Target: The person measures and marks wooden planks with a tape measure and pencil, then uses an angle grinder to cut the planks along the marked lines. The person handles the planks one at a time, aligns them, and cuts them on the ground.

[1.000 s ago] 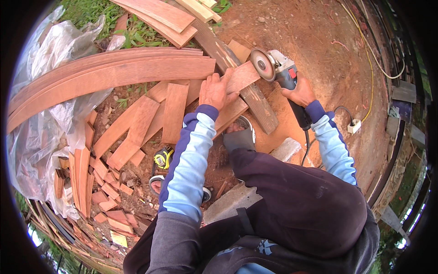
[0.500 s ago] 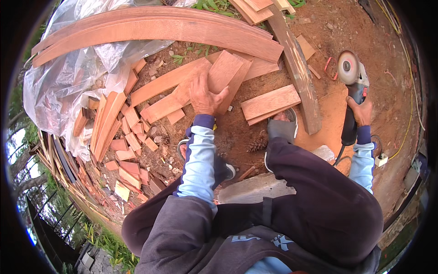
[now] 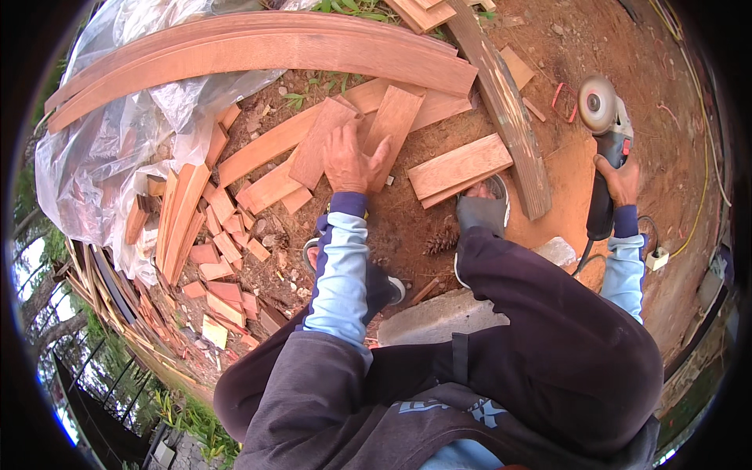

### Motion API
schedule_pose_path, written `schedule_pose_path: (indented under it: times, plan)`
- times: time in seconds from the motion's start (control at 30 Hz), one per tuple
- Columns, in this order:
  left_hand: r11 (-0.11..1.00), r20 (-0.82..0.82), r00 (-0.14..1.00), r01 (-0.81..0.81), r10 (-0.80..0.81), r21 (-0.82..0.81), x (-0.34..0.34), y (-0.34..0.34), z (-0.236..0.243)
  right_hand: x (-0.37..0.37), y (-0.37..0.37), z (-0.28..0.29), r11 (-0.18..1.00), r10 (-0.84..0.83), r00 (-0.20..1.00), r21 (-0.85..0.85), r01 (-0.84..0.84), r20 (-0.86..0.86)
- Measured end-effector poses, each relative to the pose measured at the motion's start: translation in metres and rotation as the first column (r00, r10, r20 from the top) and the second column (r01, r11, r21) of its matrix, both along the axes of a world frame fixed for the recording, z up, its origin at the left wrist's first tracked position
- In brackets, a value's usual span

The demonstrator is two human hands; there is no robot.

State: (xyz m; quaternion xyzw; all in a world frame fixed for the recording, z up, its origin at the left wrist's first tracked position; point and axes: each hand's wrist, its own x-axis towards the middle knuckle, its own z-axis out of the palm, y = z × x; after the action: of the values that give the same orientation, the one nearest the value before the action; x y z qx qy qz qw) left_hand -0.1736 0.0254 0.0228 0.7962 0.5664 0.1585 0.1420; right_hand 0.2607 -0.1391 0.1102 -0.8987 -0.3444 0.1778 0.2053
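Note:
My left hand (image 3: 350, 160) rests with fingers apart over the right edge of a short reddish wooden board (image 3: 317, 145). Its thumb points toward a second short board (image 3: 398, 113) lying just to the right. Both boards lie across longer curved wood strips (image 3: 270, 151) on the ground. At the right, my right hand (image 3: 621, 182) is wrapped around the black body of an angle grinder (image 3: 601, 200). The grinder's round disc (image 3: 598, 104) faces up at the far end; whether it spins I cannot tell.
Two stacked boards (image 3: 460, 168) lie by my foot. A weathered beam (image 3: 509, 117) runs beside sawdust. Long curved planks (image 3: 266, 51) lie on plastic sheeting (image 3: 102, 149). Offcuts (image 3: 227, 251) cover the left ground; a concrete block (image 3: 439, 317) sits between my legs.
The two short boards that overlapped now lie apart, one shifted left under my left hand's fingers. My right hand keeps its hold on the grinder.

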Motion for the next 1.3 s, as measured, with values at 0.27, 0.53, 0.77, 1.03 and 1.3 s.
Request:
schedule_pose_path:
  times: [0.27, 0.53, 0.77, 1.03, 1.3]
  plan:
    - [0.984, -0.307, 0.946, -0.146, 0.107, -0.107, 0.036, -0.027, 0.000, -0.004, -0.002, 0.006, 1.000, -0.012, 0.999, -0.028, 0.013, 0.046]
    - [1.000, -0.015, 1.000, -0.015, 0.015, -0.011, 0.052, -0.030, 0.004, -0.002, -0.004, 0.004, 1.000, -0.004, 0.998, -0.030, 0.006, 0.061]
    - [0.937, 0.033, 0.944, 0.331, -0.329, -0.109, 0.152, -0.013, 0.022, -0.005, -0.002, 0.012, 0.997, -0.072, 0.997, -0.021, 0.072, 0.007]
    - [0.892, 0.013, 0.908, 0.414, -0.419, -0.182, 0.183, -0.007, 0.001, -0.014, -0.001, 0.015, 0.998, -0.008, 1.000, -0.058, 0.007, -0.022]
    - [0.869, 0.049, 0.900, 0.431, -0.433, -0.242, 0.182, 0.000, -0.001, -0.018, -0.003, 0.005, 0.980, 0.160, 0.987, -0.116, -0.159, 0.001]
